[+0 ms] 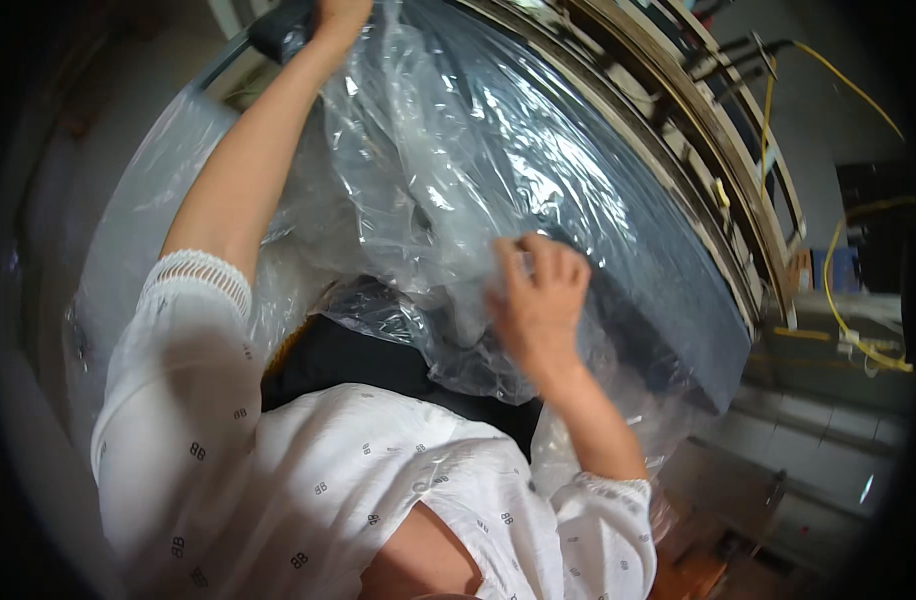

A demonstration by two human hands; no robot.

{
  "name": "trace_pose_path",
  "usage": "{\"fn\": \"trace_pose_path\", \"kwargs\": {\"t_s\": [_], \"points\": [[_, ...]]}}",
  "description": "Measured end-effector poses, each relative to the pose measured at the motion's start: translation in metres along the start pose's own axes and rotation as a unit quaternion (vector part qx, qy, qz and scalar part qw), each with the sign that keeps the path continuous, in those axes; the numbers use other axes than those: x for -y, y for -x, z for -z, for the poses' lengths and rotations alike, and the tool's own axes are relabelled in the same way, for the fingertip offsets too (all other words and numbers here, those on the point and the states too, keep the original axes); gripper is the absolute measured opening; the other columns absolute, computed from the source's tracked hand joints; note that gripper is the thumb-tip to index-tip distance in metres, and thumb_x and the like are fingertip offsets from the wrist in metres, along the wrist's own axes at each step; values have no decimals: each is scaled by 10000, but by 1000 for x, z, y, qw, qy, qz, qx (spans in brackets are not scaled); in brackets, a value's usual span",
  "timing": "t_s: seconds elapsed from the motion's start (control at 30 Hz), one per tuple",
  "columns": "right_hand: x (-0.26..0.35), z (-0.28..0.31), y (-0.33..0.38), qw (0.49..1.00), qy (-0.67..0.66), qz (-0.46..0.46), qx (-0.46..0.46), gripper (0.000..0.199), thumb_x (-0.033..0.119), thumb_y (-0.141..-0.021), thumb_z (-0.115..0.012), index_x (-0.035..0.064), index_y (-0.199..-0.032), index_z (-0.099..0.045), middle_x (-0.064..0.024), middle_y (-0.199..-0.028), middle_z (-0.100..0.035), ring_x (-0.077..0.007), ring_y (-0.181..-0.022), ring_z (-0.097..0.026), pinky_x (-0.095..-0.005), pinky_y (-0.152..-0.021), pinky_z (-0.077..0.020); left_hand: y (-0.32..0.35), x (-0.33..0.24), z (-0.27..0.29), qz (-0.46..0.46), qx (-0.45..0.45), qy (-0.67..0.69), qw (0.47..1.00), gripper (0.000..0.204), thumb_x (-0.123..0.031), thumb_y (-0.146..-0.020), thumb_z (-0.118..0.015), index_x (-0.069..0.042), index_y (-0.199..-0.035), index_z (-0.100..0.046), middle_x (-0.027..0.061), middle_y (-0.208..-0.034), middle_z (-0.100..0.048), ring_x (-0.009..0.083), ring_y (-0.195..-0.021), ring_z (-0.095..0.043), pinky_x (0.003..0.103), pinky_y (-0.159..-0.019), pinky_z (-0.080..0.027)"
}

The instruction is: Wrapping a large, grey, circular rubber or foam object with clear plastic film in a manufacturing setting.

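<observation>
A large, crumpled clear plastic sheet [408, 170] spreads over a long, dark grey-blue block [668, 300] in front of me. Shiny folds run down the sheet toward my body. My right hand [543, 300] is at the sheet's near part, its fingers bent and closed on a gathered fold; the thumb side is smeared by motion. With the arm stretched far forward, my left hand [343, 12] reaches the block's far left end. The top of the picture cuts that hand off, so its fingers are hidden.
Behind the block stands a wooden frame [698, 130] with long curved-looking rails. Yellow cords [838, 270] hang at the right. Pale floor tiles [828, 430] show at the lower right. More clear plastic [148, 180] hangs at the left, beside my arm.
</observation>
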State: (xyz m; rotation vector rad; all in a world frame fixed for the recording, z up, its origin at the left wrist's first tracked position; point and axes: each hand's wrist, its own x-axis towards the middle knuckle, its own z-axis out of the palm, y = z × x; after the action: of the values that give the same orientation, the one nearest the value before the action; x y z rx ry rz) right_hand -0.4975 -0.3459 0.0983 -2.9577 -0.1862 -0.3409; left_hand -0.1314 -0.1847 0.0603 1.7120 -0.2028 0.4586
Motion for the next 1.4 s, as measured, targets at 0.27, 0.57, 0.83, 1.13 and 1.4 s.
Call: {"fn": "trace_pose_path", "kwargs": {"t_s": [0.27, 0.57, 0.83, 1.13, 1.4], "points": [[-77, 92, 83, 506, -694, -477, -188, 150, 182, -879, -512, 89, -974, -581, -25, -812, -603, -121, -666, -583, -253, -618, -484, -24, 46, 24, -98, 66, 10, 993, 286, -303, -821, -628, -31, -902, -663, 17, -788, -639, 82, -742, -555, 224, -693, -425], [-91, 174, 202, 368, -791, 56, -486, 227, 93, -862, -544, 50, -1084, -551, 83, -663, -559, -47, -535, -434, -228, -581, -380, -42, 59, 15, -82, 84, -27, 993, 303, -275, -839, -616, 2, -956, -651, 45, -900, -648, 96, -838, -550, 228, -776, -419], [-37, -64, 314, 799, -264, -526, 124, 550, 97, -790, -612, 66, -1301, -411, -167, -1352, -376, -285, -1281, -318, -368, -1026, -313, -90, 111, 30, -82, 97, -32, 991, 293, -277, -853, -602, -2, -944, -650, 23, -869, -632, 104, -809, -530, 224, -750, -414], [-84, 75, 215, 471, -733, -326, -367, 256, 236, -888, -492, 48, -1061, -512, 40, -646, -451, -77, -540, -438, -215, -451, -345, -74, 97, 29, -139, 90, -170, 971, 323, -323, -860, -579, -18, -940, -648, 45, -862, -641, 119, -802, -539, 255, -750, -423], [-195, 196, 256, 721, -250, -413, -498, 150, 217, -845, -595, 68, -859, -613, 3, -674, -531, -79, -548, -448, -220, -527, -376, -34, 46, 28, -97, 161, -179, 966, 312, -310, -879, -556, -24, -987, -619, 55, -915, -632, 129, -818, -527, 256, -757, -414]]}}
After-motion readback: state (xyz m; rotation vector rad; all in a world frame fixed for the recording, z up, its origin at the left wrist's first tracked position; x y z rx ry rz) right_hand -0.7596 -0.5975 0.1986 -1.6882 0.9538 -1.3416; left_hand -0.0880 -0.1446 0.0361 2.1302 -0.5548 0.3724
